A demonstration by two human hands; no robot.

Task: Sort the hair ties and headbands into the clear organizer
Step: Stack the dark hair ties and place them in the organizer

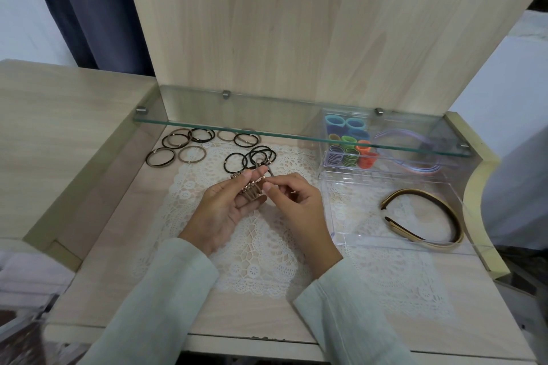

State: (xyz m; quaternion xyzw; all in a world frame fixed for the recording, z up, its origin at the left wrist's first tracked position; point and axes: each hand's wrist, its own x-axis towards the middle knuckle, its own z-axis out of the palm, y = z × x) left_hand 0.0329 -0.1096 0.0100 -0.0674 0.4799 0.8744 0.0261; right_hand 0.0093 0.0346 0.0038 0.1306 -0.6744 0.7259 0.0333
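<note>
My left hand (222, 210) has several tan hair ties (252, 191) with gold beads stacked around its fingers. My right hand (292, 201) pinches one of those ties at the fingertips. Loose black hair ties (255, 157) and mixed black and tan ties (178, 142) lie on the lace mat behind my hands. The clear organizer (335, 216) stands to the right. Its front compartment holds tan headbands (427, 216). The back compartments hold coloured hair ties (350, 145) and pastel headbands (415, 157).
A glass shelf (237, 124) spans above the back of the desk, over the far ties and the organizer's rear part. A white lace mat (261, 246) covers the wooden desk. A raised wooden panel stands behind.
</note>
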